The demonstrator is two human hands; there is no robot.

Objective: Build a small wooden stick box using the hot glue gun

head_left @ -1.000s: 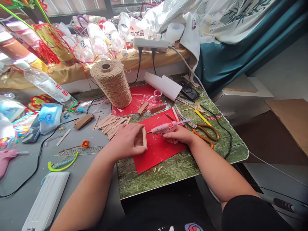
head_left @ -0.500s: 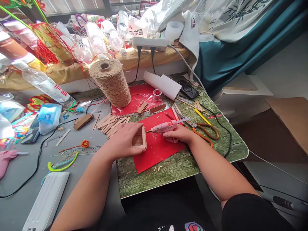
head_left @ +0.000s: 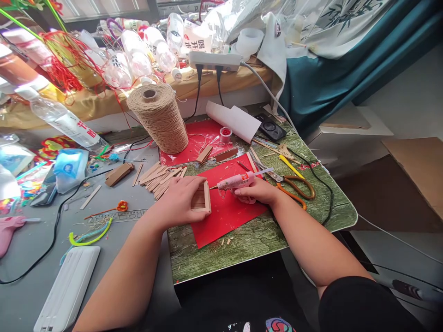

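My left hand (head_left: 180, 199) is closed over a small wooden stick frame (head_left: 202, 198) and presses it down on a red paper sheet (head_left: 226, 213). My right hand (head_left: 258, 192) grips a pink glue gun (head_left: 238, 181) lying nearly level, its nozzle pointing left at the frame's right edge. A clear glue stick juts from the gun's back end. Both hands rest on a green wood-print board (head_left: 263, 240).
A pile of loose wooden sticks (head_left: 161, 176) lies just beyond my left hand. A big twine spool (head_left: 158, 119) stands behind it. Orange-handled scissors (head_left: 294, 186) and a black cable lie right of the gun. Another pink glue gun (head_left: 8, 228), a white case (head_left: 65, 290) and bottles clutter the left.
Hardly anything has moved. The glue gun's nozzle stays at the frame's right edge and my left hand keeps its hold; the view has shifted slightly.
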